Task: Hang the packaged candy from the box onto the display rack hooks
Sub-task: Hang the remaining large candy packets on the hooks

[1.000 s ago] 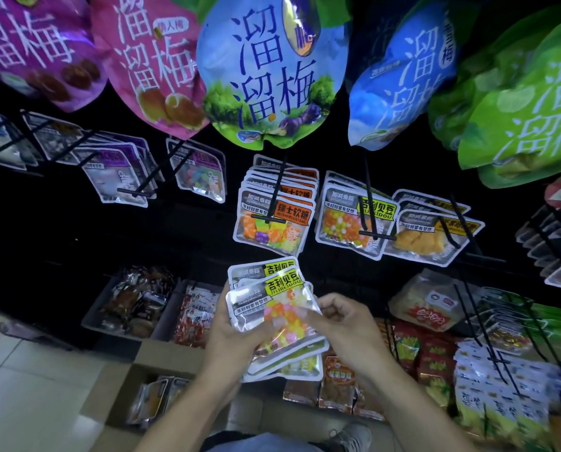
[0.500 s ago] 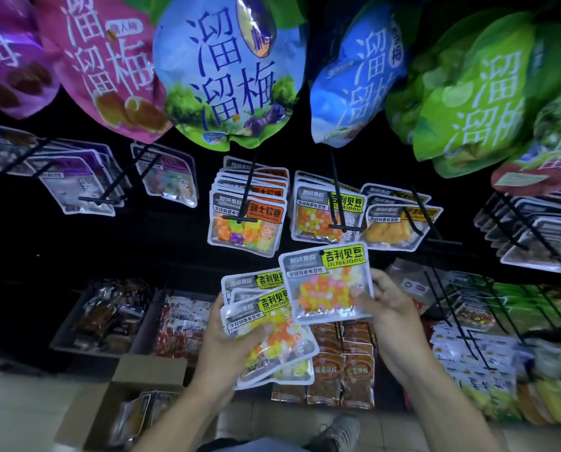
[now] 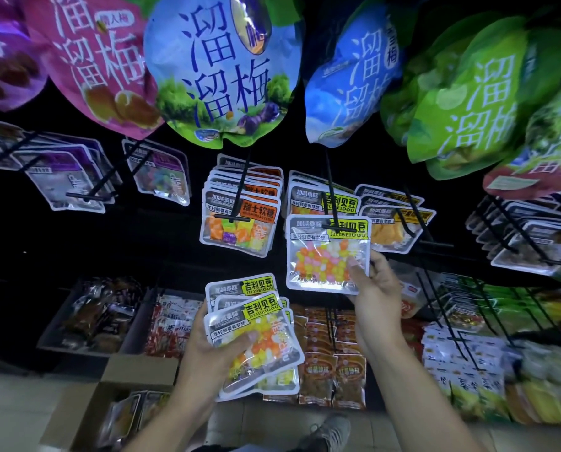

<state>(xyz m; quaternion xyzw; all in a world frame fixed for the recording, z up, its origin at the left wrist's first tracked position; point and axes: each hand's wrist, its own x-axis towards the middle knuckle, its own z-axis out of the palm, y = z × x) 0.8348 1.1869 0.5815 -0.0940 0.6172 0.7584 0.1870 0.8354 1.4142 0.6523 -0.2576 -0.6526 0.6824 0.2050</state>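
My right hand (image 3: pixel 375 288) pinches the lower right corner of a single candy packet (image 3: pixel 321 256) with a yellow label and mixed coloured beans. The packet's top sits at the tip of a black rack hook (image 3: pixel 333 197), in front of matching packets (image 3: pixel 308 199) hanging there. My left hand (image 3: pixel 220 350) grips a fanned stack of the same candy packets (image 3: pixel 256 334) lower down, at centre. An open cardboard box (image 3: pixel 109 409) with more packets stands on the floor at the lower left.
Orange-labelled packets (image 3: pixel 240 216) hang on the hook to the left, yellow ones (image 3: pixel 393 223) to the right. Large plum bags (image 3: pixel 220 70) hang overhead. Trays of snacks (image 3: pixel 90 318) line the lower shelf. My shoe (image 3: pixel 328 432) is on the floor below.
My right hand has pulled one packet off the stack and raised it up and right to the hook's tip. The left hand's stack stayed low.
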